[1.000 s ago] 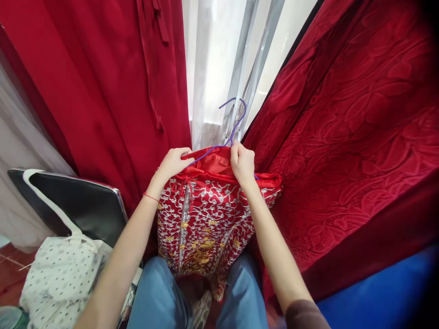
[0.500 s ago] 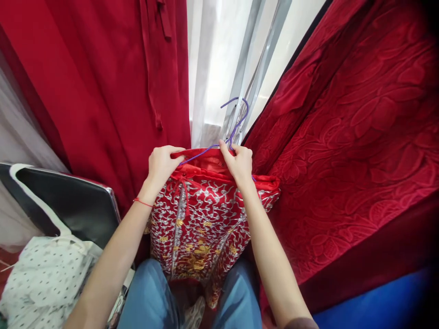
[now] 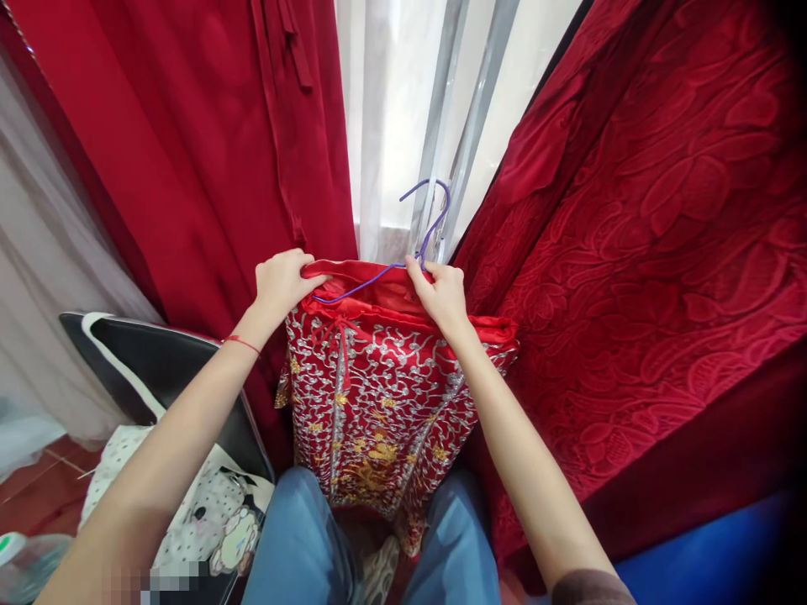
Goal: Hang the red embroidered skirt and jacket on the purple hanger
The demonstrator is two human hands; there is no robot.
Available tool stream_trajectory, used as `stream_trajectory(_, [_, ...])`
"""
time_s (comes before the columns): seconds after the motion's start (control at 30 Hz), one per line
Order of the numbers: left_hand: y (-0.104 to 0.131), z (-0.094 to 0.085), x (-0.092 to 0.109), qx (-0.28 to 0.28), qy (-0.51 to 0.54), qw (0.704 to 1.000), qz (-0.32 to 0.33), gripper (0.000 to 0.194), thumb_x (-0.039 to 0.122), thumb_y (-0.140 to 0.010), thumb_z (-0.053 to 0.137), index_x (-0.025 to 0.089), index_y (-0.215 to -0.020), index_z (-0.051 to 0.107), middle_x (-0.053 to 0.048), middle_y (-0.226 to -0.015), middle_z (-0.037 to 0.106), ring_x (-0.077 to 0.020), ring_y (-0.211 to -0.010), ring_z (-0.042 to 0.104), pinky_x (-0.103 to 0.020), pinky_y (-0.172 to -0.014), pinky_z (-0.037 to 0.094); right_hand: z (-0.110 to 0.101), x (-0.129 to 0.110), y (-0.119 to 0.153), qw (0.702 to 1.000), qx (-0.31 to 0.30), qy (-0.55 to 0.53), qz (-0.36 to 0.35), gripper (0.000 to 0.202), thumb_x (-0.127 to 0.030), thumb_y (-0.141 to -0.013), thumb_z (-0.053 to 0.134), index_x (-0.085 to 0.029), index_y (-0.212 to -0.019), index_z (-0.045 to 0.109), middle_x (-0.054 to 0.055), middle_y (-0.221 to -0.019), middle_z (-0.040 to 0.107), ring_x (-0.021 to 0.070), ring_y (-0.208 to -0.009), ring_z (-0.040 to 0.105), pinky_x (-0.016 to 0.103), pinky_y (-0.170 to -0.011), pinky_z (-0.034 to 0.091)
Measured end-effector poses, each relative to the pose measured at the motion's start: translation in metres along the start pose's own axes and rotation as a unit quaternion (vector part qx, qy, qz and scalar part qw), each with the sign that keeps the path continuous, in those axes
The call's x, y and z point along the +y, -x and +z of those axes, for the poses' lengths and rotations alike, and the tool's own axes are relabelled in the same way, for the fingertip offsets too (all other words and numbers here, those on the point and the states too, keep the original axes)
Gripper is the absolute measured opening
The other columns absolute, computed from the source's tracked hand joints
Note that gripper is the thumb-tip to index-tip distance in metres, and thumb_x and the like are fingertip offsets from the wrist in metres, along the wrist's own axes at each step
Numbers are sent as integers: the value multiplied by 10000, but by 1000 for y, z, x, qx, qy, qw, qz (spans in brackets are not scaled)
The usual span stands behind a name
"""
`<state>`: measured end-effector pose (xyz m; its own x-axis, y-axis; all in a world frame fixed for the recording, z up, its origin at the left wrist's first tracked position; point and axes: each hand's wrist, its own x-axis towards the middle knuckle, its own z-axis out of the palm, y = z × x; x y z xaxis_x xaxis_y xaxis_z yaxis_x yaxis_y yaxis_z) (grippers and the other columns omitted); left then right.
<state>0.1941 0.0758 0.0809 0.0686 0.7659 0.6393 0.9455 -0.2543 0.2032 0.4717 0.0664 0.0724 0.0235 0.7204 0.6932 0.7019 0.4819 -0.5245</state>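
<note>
Red drapes | left hand, right hand outstretched, apart | gripping garment

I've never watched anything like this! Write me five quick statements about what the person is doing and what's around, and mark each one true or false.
1. The left hand grips the top edge of the red patterned garment. True.
2. The hanger is green. False: the hanger is purple.
3. The right hand dangles well away from the hanger. False: the right hand is at the hanger, near the base of its hook.
4. The person wears a thin red wristband on the left wrist. True.
5. The black chair is to the person's right. False: the chair is to the left.
</note>
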Motion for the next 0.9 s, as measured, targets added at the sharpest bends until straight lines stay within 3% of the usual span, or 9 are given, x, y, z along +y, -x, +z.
stream_trajectory(0.07, [-3, -1, -9, -61, -8, 998, -15, 284, 505, -812, 630, 285, -949, 745, -73, -914, 745, -310, -918, 662, -330, -659, 388, 1, -1, 0, 1000, 4, 12, 0, 566, -662, -911, 435, -223, -557, 394, 2, -552, 395, 144, -597, 385, 283, -606, 286])
stream_trajectory(0.13, [-6, -5, -15, -83, -40, 996, 20, 282, 446, -847, 574, 295, -1029, 729, -71, -938, 756, -311, -927, 676, -327, -673, 386, 0, -2, -1, 1000, 2, 25, -4, 558, -637, -927, 435, -220, -558, 399, 1, -554, 391, 140, -595, 377, 282, -606, 288])
stream_trajectory(0.23, [-4, -20, -18, -49, -80, 992, 83, 275, 343, -882, 501, 256, -1068, 684, -94, -968, 749, -297, -924, 687, -322, -692, 396, -4, -3, -1, 999, -8, 41, -13, 547, -598, -944, 442, -218, -552, 398, -5, -549, 383, 131, -584, 358, 279, -601, 291])
stream_trajectory(0.37, [13, -38, -17, 33, -69, 994, 73, 221, 252, -894, 451, 197, -1037, 610, -102, -877, 717, -259, -810, 687, -307, -652, 401, -9, 1, 0, 999, -11, 20, -38, 538, -582, -937, 471, -221, -553, 362, -23, -544, 343, 119, -566, 331, 277, -594, 274])
stream_trajectory(0.47, [30, -35, -25, 62, -104, 988, 98, 188, 231, -906, 418, 169, -976, 582, -102, -798, 693, -232, -706, 677, -286, -578, 384, -8, 4, 1, 999, 11, -13, -50, 554, -598, -922, 489, -223, -547, 329, -36, -534, 306, 111, -550, 296, 275, -581, 246])
stream_trajectory(0.57, [48, -23, -38, 19, -140, 981, 133, 213, 293, -940, 411, 147, -964, 565, -91, -706, 670, -228, -617, 670, -269, -498, 327, -4, 3, 3, 998, 29, -17, -48, 557, -606, -919, 492, -224, -549, 329, -41, -536, 296, 109, -548, 273, 274, -577, 236])
stream_trajectory(0.63, [58, -20, -41, -9, -143, 983, 118, 266, 366, -960, 431, 136, -1023, 548, -79, -703, 672, -235, -613, 680, -262, -482, 310, -2, 2, 4, 998, 32, -5, -44, 555, -606, -920, 492, -225, -552, 329, -42, -538, 297, 111, -549, 270, 273, -579, 240])
stream_trajectory(0.77, [76, -45, -16, -10, -161, 986, 53, 324, 467, -984, 431, 177, -1047, 561, -70, -775, 707, -257, -702, 708, -264, -512, 319, -6, 3, 5, 999, 29, 15, -43, 555, -633, -920, 481, -224, -564, 361, -36, -530, 341, 118, -548, 308, 267, -588, 262])
stream_trajectory(0.9, [101, -76, 46, 0, -196, 981, -2, 370, 442, -1006, 376, 186, -1002, 643, -111, -817, 722, -282, -763, 709, -289, -569, 362, -11, 7, 5, 999, 29, 25, -37, 563, -676, -925, 445, -216, -602, 458, -23, -538, 434, 126, -549, 373, 260, -603, 292])
